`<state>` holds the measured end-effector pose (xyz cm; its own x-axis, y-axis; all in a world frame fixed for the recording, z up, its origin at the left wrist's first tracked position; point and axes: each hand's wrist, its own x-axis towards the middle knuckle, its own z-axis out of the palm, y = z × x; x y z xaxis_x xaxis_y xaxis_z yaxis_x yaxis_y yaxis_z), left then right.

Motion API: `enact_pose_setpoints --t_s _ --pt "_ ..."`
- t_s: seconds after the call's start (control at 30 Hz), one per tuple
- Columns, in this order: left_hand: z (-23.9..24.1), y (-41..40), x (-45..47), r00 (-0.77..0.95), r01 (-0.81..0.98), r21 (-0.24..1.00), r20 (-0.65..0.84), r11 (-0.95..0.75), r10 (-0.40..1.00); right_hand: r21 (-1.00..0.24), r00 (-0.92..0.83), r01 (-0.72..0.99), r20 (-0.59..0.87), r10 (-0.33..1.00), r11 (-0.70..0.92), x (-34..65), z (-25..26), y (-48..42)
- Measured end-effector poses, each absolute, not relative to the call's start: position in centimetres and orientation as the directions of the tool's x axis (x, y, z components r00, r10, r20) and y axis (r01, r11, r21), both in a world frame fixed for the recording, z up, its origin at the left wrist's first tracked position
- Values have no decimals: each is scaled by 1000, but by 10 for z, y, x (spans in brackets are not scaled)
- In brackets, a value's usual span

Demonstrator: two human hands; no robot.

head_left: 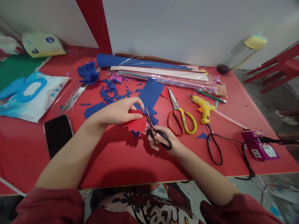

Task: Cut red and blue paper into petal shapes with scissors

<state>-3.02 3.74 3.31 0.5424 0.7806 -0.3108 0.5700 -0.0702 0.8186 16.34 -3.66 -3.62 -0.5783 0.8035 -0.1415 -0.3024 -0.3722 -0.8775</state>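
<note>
My left hand [127, 110] pinches a red scallop-edged paper piece [135, 123] above the middle of the table. In my right hand [167, 137] is a pair of black-handled scissors [152, 128], its blades pointing up and left at the right edge of the red piece. Fingers of the right hand sit in the handle loops. Just behind lie a blue paper strip [153, 91] and blue scraps [109, 93]. Larger scissors [177, 115] with one red and one yellow handle rest to the right of the hands.
A yellow glue gun [204, 109] with its cord and a purple box [259, 144] lie at the right. Rolled paper [140, 62], a blue paper flower [88, 73] and wires [76, 96] lie at the back. A phone [58, 132] and wipes pack [35, 93] occupy the left.
</note>
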Motion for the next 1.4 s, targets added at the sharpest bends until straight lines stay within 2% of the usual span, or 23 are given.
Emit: enact_pose_setpoints --t_s 0.3,0.6,1.4 --pt "37 36 -31 527 556 830 -308 -48 792 -900 -577 -257 -148 803 -351 162 -34 -36" --pt "36 33 -28 540 590 800 -292 -107 790 -921 -599 -242 -104 794 -304 163 -34 -36" --pt "36 31 -24 543 562 820 -269 -107 796 -892 -594 -269 -143 791 -363 162 -34 -38"
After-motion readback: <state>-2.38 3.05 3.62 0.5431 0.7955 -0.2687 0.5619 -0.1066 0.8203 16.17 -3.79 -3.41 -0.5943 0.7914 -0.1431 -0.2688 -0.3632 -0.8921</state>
